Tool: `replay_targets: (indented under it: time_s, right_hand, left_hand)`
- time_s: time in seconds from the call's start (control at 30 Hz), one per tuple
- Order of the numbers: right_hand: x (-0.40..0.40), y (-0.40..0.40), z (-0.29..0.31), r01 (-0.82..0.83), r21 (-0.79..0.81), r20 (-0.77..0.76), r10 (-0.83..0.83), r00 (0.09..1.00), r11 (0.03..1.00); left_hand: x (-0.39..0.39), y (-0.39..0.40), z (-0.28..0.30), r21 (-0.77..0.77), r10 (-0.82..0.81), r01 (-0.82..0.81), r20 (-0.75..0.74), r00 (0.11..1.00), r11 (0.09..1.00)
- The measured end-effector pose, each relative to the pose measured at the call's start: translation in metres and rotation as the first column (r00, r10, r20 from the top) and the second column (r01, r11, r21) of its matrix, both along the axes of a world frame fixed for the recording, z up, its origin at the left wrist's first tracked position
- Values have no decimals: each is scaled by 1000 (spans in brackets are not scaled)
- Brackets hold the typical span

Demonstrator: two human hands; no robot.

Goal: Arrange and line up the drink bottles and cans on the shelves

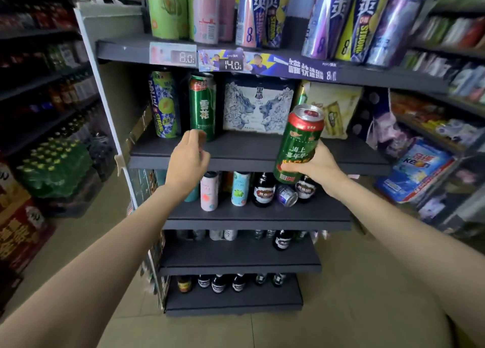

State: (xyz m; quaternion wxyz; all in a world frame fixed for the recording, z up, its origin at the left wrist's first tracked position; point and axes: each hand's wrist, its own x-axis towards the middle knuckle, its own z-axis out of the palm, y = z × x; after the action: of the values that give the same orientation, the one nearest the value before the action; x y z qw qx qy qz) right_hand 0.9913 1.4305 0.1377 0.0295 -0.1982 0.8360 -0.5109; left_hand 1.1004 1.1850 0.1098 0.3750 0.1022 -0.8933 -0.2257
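Shelf [249,148] front bare – green can [202,106], lion carton [258,105] behind.

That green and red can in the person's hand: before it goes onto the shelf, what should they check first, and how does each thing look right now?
1. Hold on the can: ok. The right hand grips the green and red can round its lower part.
2. Can upright: not ok. It tilts, top leaning right.
3. Free spot on the shelf: ok. Its front is bare before the blue and white carton.
4. Left hand out of the way: cannot tell. It is near the green can; contact is unclear.
5. Neighbours tidy: not ok. A small can lies on its side on the shelf below.
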Motion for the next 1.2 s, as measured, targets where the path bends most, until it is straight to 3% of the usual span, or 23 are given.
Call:
replay_targets:
  time_s: [0.13, 0.27, 0.6, 0.77, 1.0, 1.2]
  right_hand:
    - [21, 25, 28, -11, 3, -99, 12, 995, 1000]
    - [34, 43, 65, -16, -107, -175, -3, 984, 994]
    - [24, 25, 181, -24, -375, -352, -118, 929, 927]
    - [-9, -20, 223, -62, -397, -273, -53, 961, 916]
    - [-58, -69, 223, -22, -337, -157, -33, 987, 941]
    - [-83, -90, 212, 13, -187, -206, -52, 977, 982]
  left_hand:
    - [-1, 22, 30, -100, -89, 82, -74, 993, 992]
    - [-3, 40, 60, -151, -162, 138, -161, 974, 979]
    - [-16, 47, 153, -241, -178, 99, -329, 928, 965]
    - [-45, 38, 174, -131, -79, 48, -240, 967, 990]
    - [-80, 18, 186, -13, 10, -11, -50, 999, 1000]
    - [-103, -1, 187, 117, 33, -30, -27, 999, 993]
